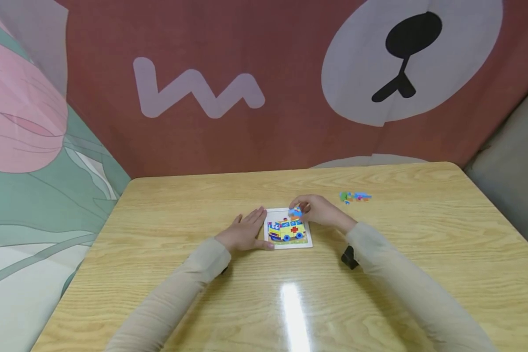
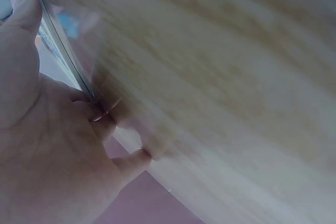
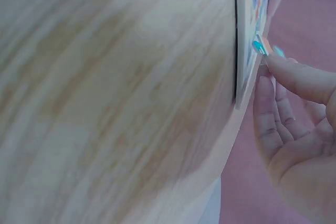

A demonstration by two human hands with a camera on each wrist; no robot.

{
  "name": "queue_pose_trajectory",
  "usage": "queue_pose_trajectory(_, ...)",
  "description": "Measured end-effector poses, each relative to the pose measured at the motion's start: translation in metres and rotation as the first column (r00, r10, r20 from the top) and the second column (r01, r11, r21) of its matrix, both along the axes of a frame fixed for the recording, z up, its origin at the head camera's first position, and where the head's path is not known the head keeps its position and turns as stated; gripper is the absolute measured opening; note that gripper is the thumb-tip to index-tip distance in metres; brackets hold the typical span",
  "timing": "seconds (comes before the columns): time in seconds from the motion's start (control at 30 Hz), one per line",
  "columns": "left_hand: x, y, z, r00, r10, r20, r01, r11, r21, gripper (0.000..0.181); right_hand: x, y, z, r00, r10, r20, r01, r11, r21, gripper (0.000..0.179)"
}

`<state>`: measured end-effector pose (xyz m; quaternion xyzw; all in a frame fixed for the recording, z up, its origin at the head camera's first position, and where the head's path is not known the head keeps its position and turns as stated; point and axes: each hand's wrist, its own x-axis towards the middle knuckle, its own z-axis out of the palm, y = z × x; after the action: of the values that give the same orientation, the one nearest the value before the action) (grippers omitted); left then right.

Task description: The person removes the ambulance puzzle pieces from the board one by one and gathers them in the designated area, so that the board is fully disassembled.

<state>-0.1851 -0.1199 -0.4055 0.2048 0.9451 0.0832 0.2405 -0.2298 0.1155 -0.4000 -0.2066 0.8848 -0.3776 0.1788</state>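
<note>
While the left hand (image 1: 245, 232) is touching the puzzle board (image 1: 276, 214), fingers outstretched, the right hand (image 1: 320, 210) is pinching a blue piece (image 1: 294, 213) at its upper right.

an indoor spot, exact kind unclear: wood-grain tabletop (image 1: 180, 210), red cartoon-print cloth (image 1: 246, 137) behind, flower-print cloth (image 1: 31, 205) beside.

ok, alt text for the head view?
A person's right hand holds a mostly blue piece over a white-framed van puzzle; the left hand rests against the puzzle's left edge. More colorful pieces lie right on the wooden table.
</note>
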Motion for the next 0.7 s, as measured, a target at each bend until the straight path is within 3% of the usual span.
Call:
queue_pose_trajectory(0.3,0.001,-0.002,-0.001,1.0,-0.015,-0.015,0.015,1.0,0.001,0.099,-0.001,0.019,0.007,0.991,-0.102,0.084,0.109,0.99,-0.09,0.027)
queue_pose_trajectory(0.47,0.001,-0.003,0.0,1.0,-0.02,-0.021,0.02,1.0,-0.003,0.099,-0.003,0.036,0.013,0.984,-0.152,0.09,0.163,0.977,-0.134,0.025)
queue_pose_trajectory(0.7,0.001,-0.002,-0.002,0.998,-0.04,-0.051,0.04,0.999,0.002,0.097,-0.003,0.066,0.024,0.961,-0.239,0.141,0.26,0.953,-0.158,0.041)
